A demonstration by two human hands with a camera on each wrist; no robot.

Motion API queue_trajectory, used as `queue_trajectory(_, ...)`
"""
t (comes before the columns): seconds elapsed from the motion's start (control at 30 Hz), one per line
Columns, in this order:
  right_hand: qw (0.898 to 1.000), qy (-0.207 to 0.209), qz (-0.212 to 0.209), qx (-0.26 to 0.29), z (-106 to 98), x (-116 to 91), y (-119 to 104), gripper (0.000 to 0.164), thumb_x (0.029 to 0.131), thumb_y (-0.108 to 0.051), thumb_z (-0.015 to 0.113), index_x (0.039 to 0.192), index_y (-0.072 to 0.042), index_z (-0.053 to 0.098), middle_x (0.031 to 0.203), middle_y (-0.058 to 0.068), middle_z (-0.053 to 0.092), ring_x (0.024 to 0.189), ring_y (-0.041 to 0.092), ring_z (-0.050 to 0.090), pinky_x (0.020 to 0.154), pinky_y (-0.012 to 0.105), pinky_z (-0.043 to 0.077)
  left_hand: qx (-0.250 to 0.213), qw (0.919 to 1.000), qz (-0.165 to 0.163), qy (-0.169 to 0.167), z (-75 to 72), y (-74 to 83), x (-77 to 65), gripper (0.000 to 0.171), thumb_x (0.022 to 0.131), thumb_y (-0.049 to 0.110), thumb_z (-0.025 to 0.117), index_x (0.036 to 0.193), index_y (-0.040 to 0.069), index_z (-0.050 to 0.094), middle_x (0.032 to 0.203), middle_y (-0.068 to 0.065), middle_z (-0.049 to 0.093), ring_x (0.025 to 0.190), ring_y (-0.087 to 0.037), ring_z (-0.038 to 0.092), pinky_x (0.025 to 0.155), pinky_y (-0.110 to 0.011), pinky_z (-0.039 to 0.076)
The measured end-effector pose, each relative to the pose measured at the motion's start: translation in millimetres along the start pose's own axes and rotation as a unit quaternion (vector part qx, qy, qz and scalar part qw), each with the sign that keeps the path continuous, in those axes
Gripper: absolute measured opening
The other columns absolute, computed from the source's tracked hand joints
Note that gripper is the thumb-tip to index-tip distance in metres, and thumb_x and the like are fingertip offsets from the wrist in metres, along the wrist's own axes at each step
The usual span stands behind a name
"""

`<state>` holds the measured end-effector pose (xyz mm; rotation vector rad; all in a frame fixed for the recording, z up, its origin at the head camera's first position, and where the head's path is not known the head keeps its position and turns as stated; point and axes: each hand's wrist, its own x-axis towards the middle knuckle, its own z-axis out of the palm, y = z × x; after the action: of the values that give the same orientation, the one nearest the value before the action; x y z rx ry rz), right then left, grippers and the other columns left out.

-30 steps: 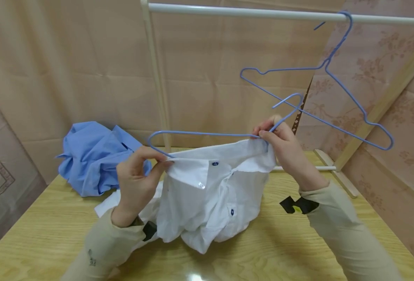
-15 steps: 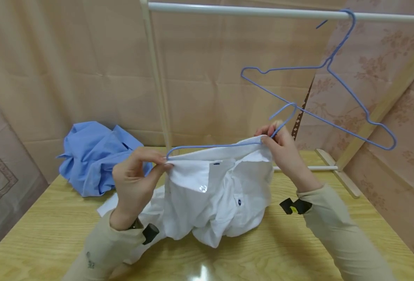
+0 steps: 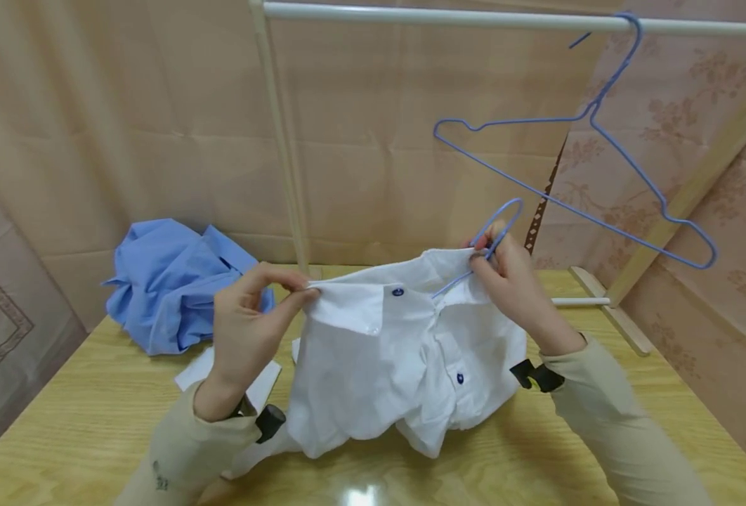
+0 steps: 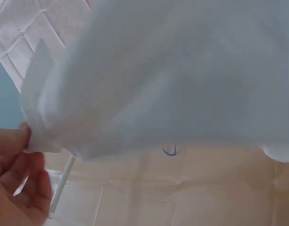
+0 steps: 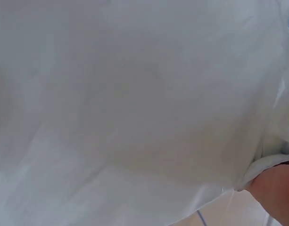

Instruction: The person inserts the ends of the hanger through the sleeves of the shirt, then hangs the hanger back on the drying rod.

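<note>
A white shirt (image 3: 354, 372) with dark buttons hangs bunched between my two hands, its lower part on the table. My left hand (image 3: 249, 337) pinches the left end of its collar (image 3: 348, 302) between thumb and fingers. In the left wrist view, those fingertips (image 4: 28, 141) grip the white cloth. My right hand (image 3: 515, 281) holds a blue wire hanger (image 3: 512, 204) just below its hook, together with the collar's right side. One hanger arm slants down into the neck opening, and the rest is hidden inside the shirt. White cloth fills most of the right wrist view, with my thumb (image 5: 276, 190) at its edge.
A crumpled blue shirt (image 3: 171, 288) lies on the wooden table (image 3: 63, 422) at the left. Another blue hanger (image 3: 591, 112) hangs from the white rail (image 3: 442, 15) of a rack behind my hands. The rack's wooden foot (image 3: 610, 309) stands at the back right.
The held hanger has moved down and its left arm, outside the collar before, now sits inside the shirt's neck. My left hand keeps its pinch on the collar, slightly further right.
</note>
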<state>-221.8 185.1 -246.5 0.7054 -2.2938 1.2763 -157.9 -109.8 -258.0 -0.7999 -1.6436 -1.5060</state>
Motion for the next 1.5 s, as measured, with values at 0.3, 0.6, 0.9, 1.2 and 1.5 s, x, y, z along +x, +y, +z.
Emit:
queue_trajectory(0.3, 0.987, -0.046, -0.094, -0.122, -5, 5, -15, 0.009, 0.087, -0.011, 0.06, 0.093, -0.004, 0.057, 0.1, 0.008, 0.06, 0.09, 0.015, 0.053, 0.075, 0.025, 0.037, 0.124, 0.9905, -0.029, -0.052, 9.1, -0.8, -1.2, 0.014, 0.074, -0.001, 0.072, 0.085, 0.006, 0.066, 0.077, -0.001, 0.064, 0.071, -0.009, 0.055, 0.067, -0.021, 0.046)
queue_trajectory(0.6, 0.948, 0.002, -0.251, -0.195, 4, 6, -43, 0.015, 0.075, -0.008, 0.073, 0.081, -0.004, 0.06, 0.078, 0.005, 0.06, 0.077, 0.018, 0.053, 0.077, 0.036, 0.036, 0.158, 0.9832, 0.033, -0.084, 29.0, 0.4, 8.4, 0.012, 0.074, 0.001, 0.072, 0.083, 0.004, 0.065, 0.076, -0.001, 0.064, 0.068, -0.008, 0.056, 0.063, -0.023, 0.046)
queue_trajectory(0.9, 0.936, 0.1, -0.264, -0.211, 13, 2, -72, 0.022, 0.086, -0.026, 0.062, 0.083, -0.004, 0.059, 0.076, 0.005, 0.058, 0.069, 0.015, 0.048, 0.062, 0.024, 0.037, 0.162, 0.9803, 0.102, -0.051, 38.4, 1.4, 28.8, 0.009, 0.077, -0.002, 0.069, 0.084, 0.002, 0.065, 0.083, -0.006, 0.065, 0.08, -0.012, 0.059, 0.074, -0.021, 0.047)
queue_trajectory(1.2, 0.947, 0.14, -0.268, -0.105, 19, -3, -62, 0.035, 0.088, -0.037, 0.055, 0.076, -0.005, 0.06, 0.069, 0.004, 0.057, 0.06, 0.009, 0.042, 0.055, 0.018, 0.029, 0.265, 0.9574, 0.053, -0.102, 31.7, -7.4, 29.2, 0.04, 0.077, 0.019, 0.073, 0.11, 0.004, 0.058, 0.088, -0.005, 0.067, 0.081, -0.019, 0.061, 0.074, -0.032, 0.046)
queue_trajectory(1.5, 0.955, 0.151, -0.215, -0.141, 25, -8, -44, 0.035, 0.082, -0.032, 0.065, 0.093, 0.002, 0.058, 0.078, 0.012, 0.048, 0.066, 0.014, 0.038, 0.059, 0.02, 0.029, 0.422, 0.8963, 0.068, -0.116, 27.6, -23.7, 14.4, 0.034, 0.075, 0.04, 0.069, 0.061, 0.016, 0.05, 0.055, 0.006, 0.04, 0.045, -0.009, 0.037, 0.04, -0.024, 0.026)
